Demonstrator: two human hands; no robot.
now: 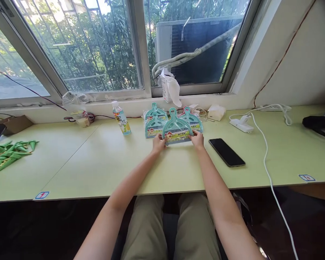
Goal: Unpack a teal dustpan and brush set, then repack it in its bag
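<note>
Both my hands grip one teal plastic-wrapped dustpan set [176, 130] by its lower corners, above the pale green table [97, 166]. My left hand [159, 143] is closed on its left corner, my right hand [197, 139] on its right corner. Its looped handle points up toward the window. Close behind stand more wrapped sets: one at the left [154, 126], one farther back [154, 107], and one with a red-edged handle at the right [192, 117].
A drink bottle [121, 118] stands left of the sets. A black phone [226, 152] lies to the right, near a white power strip [241, 124] with a trailing cable. Green wrapped cones [9, 154] lie far left. A tissue pack [169, 86] is by the window.
</note>
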